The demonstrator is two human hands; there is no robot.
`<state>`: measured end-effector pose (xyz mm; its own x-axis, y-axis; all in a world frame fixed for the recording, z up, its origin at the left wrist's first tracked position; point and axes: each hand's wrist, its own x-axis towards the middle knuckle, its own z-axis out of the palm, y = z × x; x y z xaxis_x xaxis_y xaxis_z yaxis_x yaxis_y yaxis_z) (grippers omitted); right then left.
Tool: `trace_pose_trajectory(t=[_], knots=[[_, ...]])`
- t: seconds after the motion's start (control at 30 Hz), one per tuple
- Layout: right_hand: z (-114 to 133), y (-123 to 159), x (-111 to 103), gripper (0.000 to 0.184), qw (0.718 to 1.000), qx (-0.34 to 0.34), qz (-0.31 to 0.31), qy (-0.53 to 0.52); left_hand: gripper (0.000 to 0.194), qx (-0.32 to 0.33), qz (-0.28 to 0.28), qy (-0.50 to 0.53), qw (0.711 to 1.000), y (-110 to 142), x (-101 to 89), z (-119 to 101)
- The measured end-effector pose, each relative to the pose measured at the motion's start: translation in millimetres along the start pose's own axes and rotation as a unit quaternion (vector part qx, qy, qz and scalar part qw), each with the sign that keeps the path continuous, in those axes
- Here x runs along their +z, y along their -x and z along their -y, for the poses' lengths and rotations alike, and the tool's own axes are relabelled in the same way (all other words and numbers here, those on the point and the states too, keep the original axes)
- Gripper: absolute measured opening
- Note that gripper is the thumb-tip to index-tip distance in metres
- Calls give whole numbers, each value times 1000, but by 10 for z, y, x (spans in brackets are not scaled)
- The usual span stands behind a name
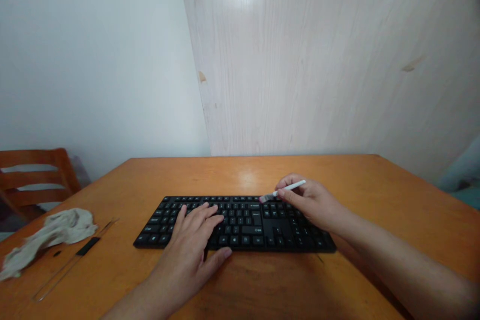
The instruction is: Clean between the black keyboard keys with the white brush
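A black keyboard (277, 230) lies flat on the wooden table, its long side facing me. My left hand (197, 237) rests palm down over its left half, fingers spread on the keys and thumb at the near edge. Between the thumb and fingers of my right hand (303, 197) is a small brush (290, 188) with a white handle. Its bristles point left and meet the keyboard's upper right part, near the top row of keys. The right hand covers some keys at the far right.
On the left of the table (180, 175) lie a crumpled pale cloth (62, 230) and a thin wire tool with a black grip (88, 246), beside a small black piece (57, 254). A wooden chair (37, 178) stands at the left. A wall (262, 70) rises behind the table.
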<state>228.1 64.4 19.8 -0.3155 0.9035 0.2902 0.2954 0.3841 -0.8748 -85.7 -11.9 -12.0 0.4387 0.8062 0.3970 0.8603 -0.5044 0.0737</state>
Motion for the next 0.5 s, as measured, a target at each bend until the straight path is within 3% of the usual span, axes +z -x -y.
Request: trace_pose_trajectory(t=[0.5], knots=[[39,12,-46,12,999,-10,15,49,48,0,-6,6,1000,-1,1,2]])
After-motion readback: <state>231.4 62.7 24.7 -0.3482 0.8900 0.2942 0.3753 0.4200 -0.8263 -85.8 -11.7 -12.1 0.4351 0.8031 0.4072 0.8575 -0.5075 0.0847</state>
